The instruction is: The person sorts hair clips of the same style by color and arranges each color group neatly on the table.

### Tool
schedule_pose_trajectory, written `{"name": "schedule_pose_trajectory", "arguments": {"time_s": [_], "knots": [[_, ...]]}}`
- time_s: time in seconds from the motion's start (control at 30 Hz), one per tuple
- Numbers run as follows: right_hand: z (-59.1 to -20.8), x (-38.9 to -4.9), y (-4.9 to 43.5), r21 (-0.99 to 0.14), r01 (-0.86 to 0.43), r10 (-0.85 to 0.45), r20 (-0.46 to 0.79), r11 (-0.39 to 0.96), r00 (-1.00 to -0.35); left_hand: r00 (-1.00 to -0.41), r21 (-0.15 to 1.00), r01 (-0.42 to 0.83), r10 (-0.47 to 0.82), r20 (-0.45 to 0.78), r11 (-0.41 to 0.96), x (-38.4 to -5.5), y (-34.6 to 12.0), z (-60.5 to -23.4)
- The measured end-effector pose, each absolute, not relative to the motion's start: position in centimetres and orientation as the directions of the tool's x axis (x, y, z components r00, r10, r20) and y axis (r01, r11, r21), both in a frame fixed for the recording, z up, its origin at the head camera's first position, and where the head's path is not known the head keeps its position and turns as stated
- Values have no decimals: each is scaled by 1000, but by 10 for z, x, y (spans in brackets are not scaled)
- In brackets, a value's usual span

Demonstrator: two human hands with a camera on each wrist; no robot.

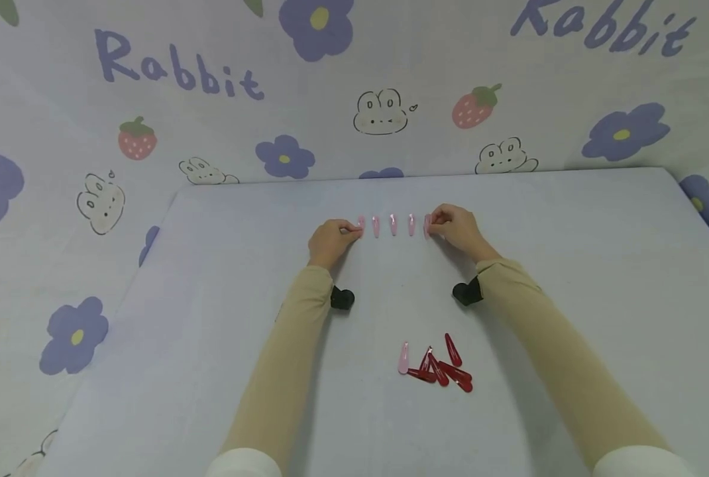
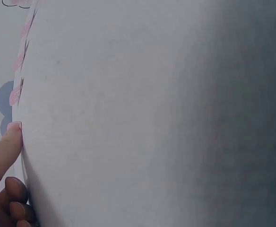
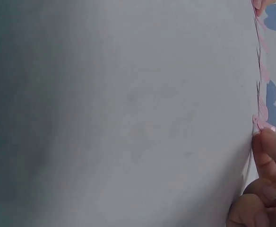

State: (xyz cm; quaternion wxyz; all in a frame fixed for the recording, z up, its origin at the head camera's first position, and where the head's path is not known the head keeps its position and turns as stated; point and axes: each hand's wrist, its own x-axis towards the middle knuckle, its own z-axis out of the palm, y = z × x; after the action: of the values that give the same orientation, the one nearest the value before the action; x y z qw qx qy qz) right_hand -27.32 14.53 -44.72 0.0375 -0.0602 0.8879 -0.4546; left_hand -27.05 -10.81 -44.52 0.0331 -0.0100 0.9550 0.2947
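Several pink snap hair clips stand in a row near the far side of the white table. At the row's left end my left hand [image 1: 330,242] pinches a pink hair clip [image 1: 362,221] at its lower part between thumb and fingertip. My right hand [image 1: 458,228] pinches the rightmost pink hair clip [image 1: 427,226]; its narrow end shows beyond the fingertips in the right wrist view. Between the two hands lie other pink clips [image 1: 393,224], evenly spaced and roughly parallel. In the left wrist view, the thumb and fingers mostly hide the clip.
Nearer to me, a loose pile of red hair clips [image 1: 438,369] lies overlapping on the table [image 1: 241,298]. One pink clip [image 1: 404,358] sits just left of the pile. Behind the table hangs a printed cloth [image 1: 211,132] with rabbits, flowers and strawberries.
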Motion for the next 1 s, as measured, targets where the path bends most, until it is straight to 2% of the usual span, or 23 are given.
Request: {"name": "schedule_pose_trajectory", "arguments": {"time_s": [0.53, 0.77, 1.0], "knots": [[-442, -272, 138, -736, 20, -34, -58, 677, -998, -995, 548, -59, -2, -104, 835, -270, -107, -443], [-445, -272, 140, -754, 55, -9, -81, 655, -997, -995, 552, -58, -4, -99, 832, -269, -107, -444], [-444, -271, 141, -792, 68, -38, -114, 607, -993, -996, 553, -53, -5, -88, 831, -267, -108, -442]]}}
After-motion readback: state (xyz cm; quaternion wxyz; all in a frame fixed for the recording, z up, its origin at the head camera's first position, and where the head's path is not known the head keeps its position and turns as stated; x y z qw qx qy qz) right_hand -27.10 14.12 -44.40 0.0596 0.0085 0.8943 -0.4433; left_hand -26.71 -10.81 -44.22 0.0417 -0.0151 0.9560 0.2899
